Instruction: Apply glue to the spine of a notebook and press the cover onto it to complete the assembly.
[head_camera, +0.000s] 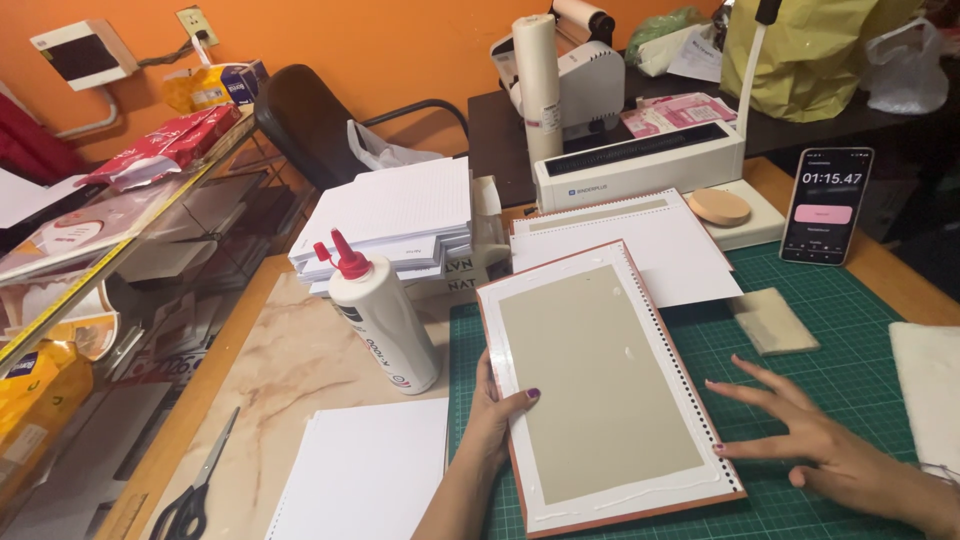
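Because I am steering by one downward view, I read the bench from its left side across. At about nine o'clock from the work lie black-handled scissors (195, 495) and, nearer, a blank white sheet (365, 475); at about eleven o'clock stands a white glue bottle (385, 320) with a red nozzle, upright, with a stack of punched white paper (400, 215) behind it.

The left hand (495, 420) is grasping the book cover board (605, 385) by its left long edge, thumb on top and fingers beneath as far as I can tell. The board lies on the green cutting mat (850, 370), its far end tipped toward one o'clock. It looks stiff and fairly light: grey card glued onto a terracotta wrap, with a punched row of holes along its right edge. White glue lines run around the border and look wet, so I judge the face tacky and easily smeared; the clean places to hold are the bare outer edges and the underside, never the glued margin.

The right hand (830, 450) sits at about three o'clock from the board, released, fingers spread flat over the mat, its fingertips just reaching the punched edge near the lower corner. Beyond it, at two o'clock, lie a folded cloth pad (775, 320) and a phone (825, 205) showing a timer.
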